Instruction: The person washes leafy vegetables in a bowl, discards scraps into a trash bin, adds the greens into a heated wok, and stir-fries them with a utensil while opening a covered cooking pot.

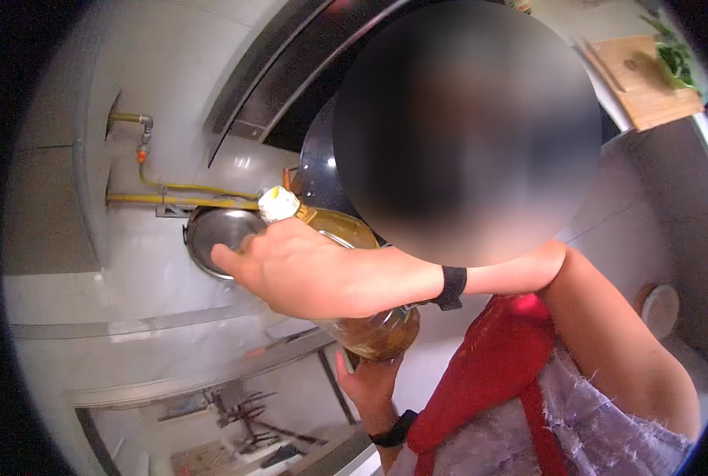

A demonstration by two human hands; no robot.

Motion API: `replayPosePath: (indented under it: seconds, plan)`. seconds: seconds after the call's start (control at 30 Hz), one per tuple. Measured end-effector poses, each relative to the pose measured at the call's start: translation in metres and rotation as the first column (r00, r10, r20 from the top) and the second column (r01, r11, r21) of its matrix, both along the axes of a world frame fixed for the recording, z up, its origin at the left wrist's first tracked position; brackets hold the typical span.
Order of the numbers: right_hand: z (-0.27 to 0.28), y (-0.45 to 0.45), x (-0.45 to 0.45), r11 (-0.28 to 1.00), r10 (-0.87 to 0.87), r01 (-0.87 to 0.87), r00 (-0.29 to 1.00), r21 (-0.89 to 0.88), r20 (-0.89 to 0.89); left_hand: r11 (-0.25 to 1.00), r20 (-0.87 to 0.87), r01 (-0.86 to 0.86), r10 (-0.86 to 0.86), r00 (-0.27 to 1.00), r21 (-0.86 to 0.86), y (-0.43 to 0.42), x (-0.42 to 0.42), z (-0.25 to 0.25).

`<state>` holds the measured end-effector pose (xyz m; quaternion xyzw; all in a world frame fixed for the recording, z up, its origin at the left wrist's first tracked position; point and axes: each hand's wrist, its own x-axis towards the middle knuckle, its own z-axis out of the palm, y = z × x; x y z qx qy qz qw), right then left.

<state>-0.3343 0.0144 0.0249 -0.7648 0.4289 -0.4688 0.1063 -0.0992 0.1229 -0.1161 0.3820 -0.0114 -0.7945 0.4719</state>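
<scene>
A large clear plastic bottle of yellow oil (386, 337) leans at a slant, its white cap (277, 204) toward the upper left and its base toward the lower right. Across its upper part lies my right hand (294, 266), closed around the bottle near the neck; most of its fingers are hidden, and the thumb sticks out to the left. Beneath the base, my left hand (372, 387) supports the bottle from below with its thumb apart. A shiny steel pot (219, 230) sits just beyond my right thumb.
A dark wok (314, 163) shows beside a large blurred disc that hides the middle top. Yellow pipes (191, 198) run along the left wall. At upper right a wooden cutting board (635, 83) bears leafy greens (675, 63). A round white object (660, 308) is at far right.
</scene>
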Motion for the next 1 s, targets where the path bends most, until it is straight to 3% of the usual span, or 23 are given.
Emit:
replayPosePath:
  seconds: [0.23, 0.33, 0.37, 0.43, 0.5, 0.63, 0.7, 0.73, 1.0]
  plan:
    - [0.022, 0.104, -0.07, 0.996, -0.08, 0.071, 0.984, 0.059, 0.16, 0.976, -0.201, 0.211, -0.217, 0.955, -0.047, 0.043, -0.048, -0.016]
    - [0.039, 0.127, -0.117, 0.997, -0.069, 0.071, 0.961, 0.003, 0.267, 0.919, -0.187, 0.393, -0.389, 0.902, -0.016, 0.044, -0.069, -0.026]
    - [0.049, 0.136, -0.136, 0.993, -0.092, 0.074, 0.972, 0.087, 0.217, 0.895, -0.186, 0.445, -0.434, 0.881, 0.021, 0.043, -0.074, -0.026]
    - [0.074, 0.154, -0.167, 0.944, -0.033, -0.064, 0.958, 0.324, 0.285, 0.835, -0.054, 0.551, -0.55, 0.834, 0.005, 0.044, -0.094, -0.026]
    - [0.095, 0.167, -0.197, 0.899, -0.091, -0.051, 0.95, 0.435, 0.299, 0.803, 0.075, 0.595, -0.596, 0.8, 0.039, 0.038, -0.105, -0.032]
    - [0.112, 0.182, -0.26, 0.888, -0.139, -0.014, 0.944, 0.459, 0.299, 0.879, 0.279, 0.462, -0.418, 0.864, -0.114, 0.03, -0.119, -0.023]
    - [0.122, 0.182, -0.298, 0.862, -0.271, 0.157, 0.946, 0.482, 0.177, 0.915, 0.279, 0.395, -0.358, 0.891, -0.087, 0.032, -0.133, -0.015]
    - [0.12, 0.173, -0.333, 0.867, -0.213, 0.092, 0.957, 0.489, 0.198, 0.93, 0.282, 0.36, -0.327, 0.902, -0.071, 0.034, -0.143, -0.015]
    - [0.102, 0.096, -0.544, 0.774, -0.468, 0.389, 0.883, 0.5, 0.037, 0.974, 0.326, 0.213, -0.177, 0.929, -0.076, 0.038, -0.26, -0.024]
